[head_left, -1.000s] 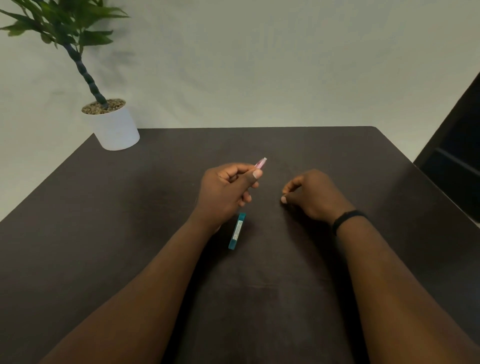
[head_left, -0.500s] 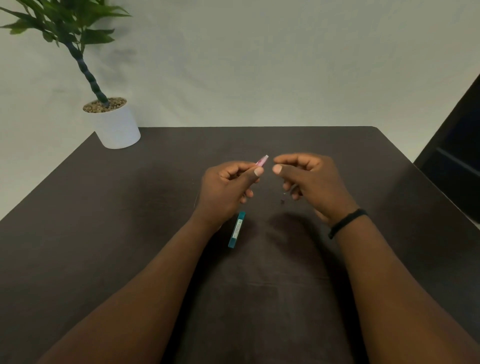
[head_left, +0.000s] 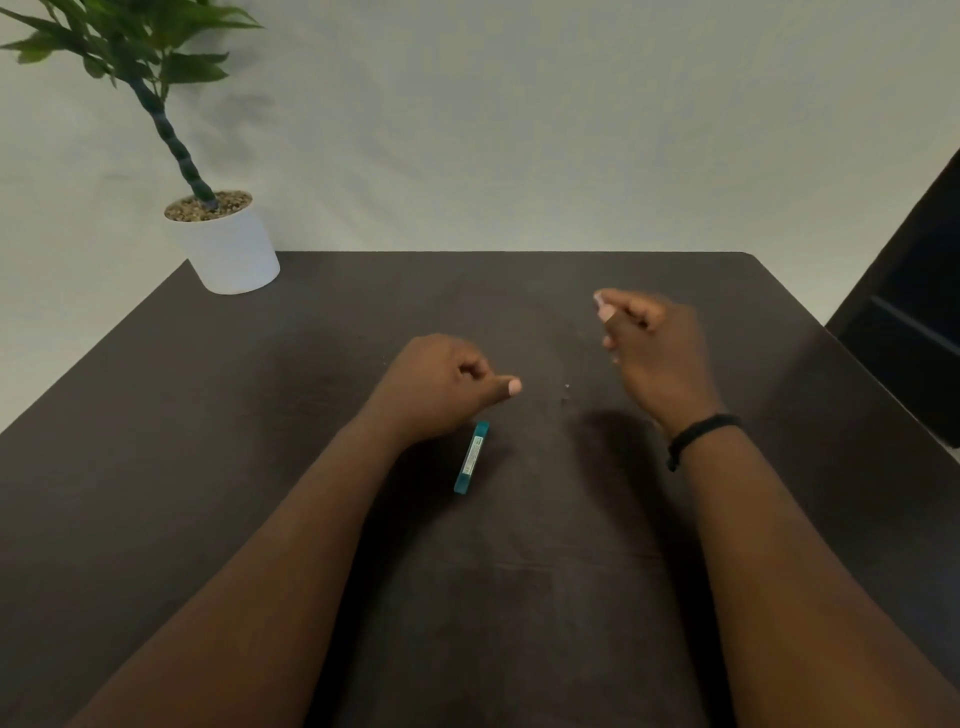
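Note:
My left hand (head_left: 441, 387) rests low over the dark table (head_left: 260, 415) with its fingers curled in and the thumb pointing right; nothing shows in it. Just below it a slim teal case (head_left: 471, 457) lies flat on the table. My right hand (head_left: 649, 353) is raised further back and to the right, blurred by motion. A small pink thing (head_left: 598, 298) sticks out from its pinched fingertips. Two tiny specks (head_left: 565, 393) lie on the table between the hands.
A white pot (head_left: 228, 249) with a green plant stands at the table's back left corner. A dark piece of furniture (head_left: 914, 322) stands beyond the table's right edge. A pale wall runs behind the table.
The pink thing no longer shows in my left hand, which has dropped toward the table. My right hand has met it and pulled up and to the right with the pink thing.

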